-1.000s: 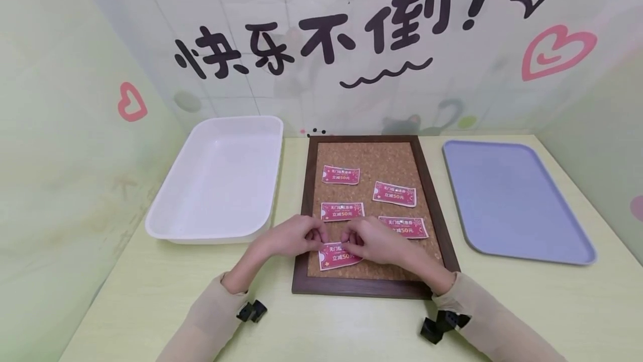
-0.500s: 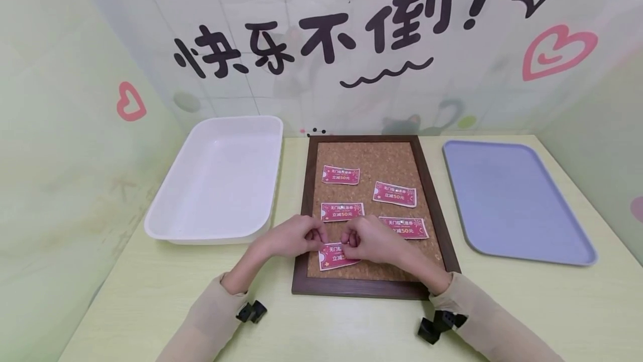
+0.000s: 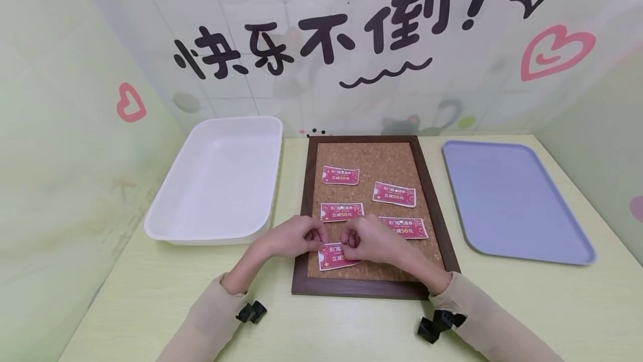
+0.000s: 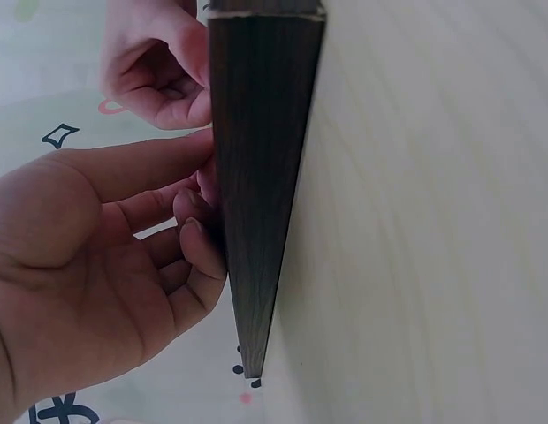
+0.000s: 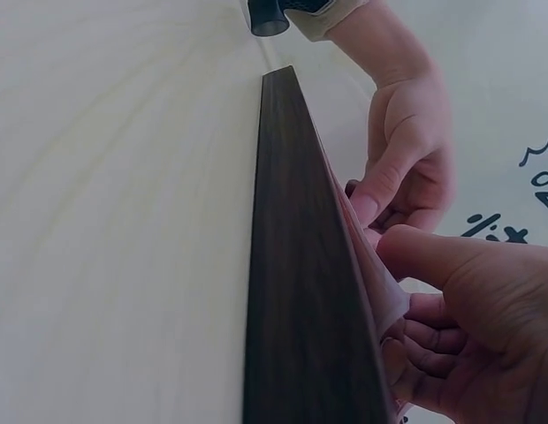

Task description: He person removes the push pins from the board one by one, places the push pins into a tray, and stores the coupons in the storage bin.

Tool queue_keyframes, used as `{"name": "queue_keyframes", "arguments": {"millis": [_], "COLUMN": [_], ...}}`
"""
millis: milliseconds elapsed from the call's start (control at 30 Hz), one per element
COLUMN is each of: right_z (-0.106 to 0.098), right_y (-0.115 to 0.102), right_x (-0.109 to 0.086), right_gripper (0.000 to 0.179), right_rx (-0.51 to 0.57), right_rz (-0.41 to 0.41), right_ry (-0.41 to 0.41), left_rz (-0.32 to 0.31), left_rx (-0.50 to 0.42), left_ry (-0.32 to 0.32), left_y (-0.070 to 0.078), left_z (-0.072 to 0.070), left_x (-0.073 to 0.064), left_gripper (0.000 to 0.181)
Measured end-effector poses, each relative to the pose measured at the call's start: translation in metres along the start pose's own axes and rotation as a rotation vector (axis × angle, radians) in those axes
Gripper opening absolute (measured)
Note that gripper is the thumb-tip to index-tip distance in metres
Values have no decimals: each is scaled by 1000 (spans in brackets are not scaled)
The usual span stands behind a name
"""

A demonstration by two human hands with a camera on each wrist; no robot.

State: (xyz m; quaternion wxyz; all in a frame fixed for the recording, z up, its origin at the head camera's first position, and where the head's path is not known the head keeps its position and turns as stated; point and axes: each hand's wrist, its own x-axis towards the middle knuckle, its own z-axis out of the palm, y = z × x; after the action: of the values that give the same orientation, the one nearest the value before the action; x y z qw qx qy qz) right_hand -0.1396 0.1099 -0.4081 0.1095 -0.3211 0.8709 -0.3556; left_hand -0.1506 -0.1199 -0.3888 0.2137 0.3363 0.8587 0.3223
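On a wood-framed corkboard (image 3: pixel 372 155) lies a pink paper coupon (image 3: pixel 329 257) near the front left. My left hand (image 3: pixel 296 235) pinches its upper left corner with thumb and fingertips. My right hand (image 3: pixel 377 241) grips the same coupon by its right part, covering some of the print. In the right wrist view the coupon (image 5: pixel 377 287) rises off the board between the right hand's thumb and fingers. Whether a pin is under those fingers is hidden. The left wrist view has the frame's dark edge (image 4: pixel 256 159) in front of both hands' fingertips.
Several more coupons, each with a small pin head, are on the board: upper left (image 3: pixel 341 175), right (image 3: pixel 394 194), middle left (image 3: pixel 342 212) and lower right (image 3: pixel 409 228). A deep white tray (image 3: pixel 213 233) stands left, a flat lilac tray (image 3: pixel 517 200) right. A printed wall closes the back.
The right thumb has shifted slightly over the coupon and covers more of its print than a second ago. The left hand has stayed in place.
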Motion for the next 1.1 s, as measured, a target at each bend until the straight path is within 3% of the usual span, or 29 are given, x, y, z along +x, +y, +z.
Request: {"name": "queue_keyframes", "arguments": {"millis": [267,633,933,1100], "right_z": [-9,-24,-47,-62], "right_y": [4,2,4,11], "right_x": [-4,-4,-11,-16], "right_gripper": [8,4,5,5], "right_rx": [57,66,33,7], "right_rz": [4,-73,-18,-36], "right_ry": [-22,36,138,221], "left_rz": [3,7,19,18], "left_rx": [-3,-46,-80,-108], "left_ry": [1,8,91,151], "left_y": [-1,-2,-4,-3], "left_z": [1,-2,-17,-29], "left_x": [0,-3,-9,-16], "left_gripper": [2,4,4,5]}}
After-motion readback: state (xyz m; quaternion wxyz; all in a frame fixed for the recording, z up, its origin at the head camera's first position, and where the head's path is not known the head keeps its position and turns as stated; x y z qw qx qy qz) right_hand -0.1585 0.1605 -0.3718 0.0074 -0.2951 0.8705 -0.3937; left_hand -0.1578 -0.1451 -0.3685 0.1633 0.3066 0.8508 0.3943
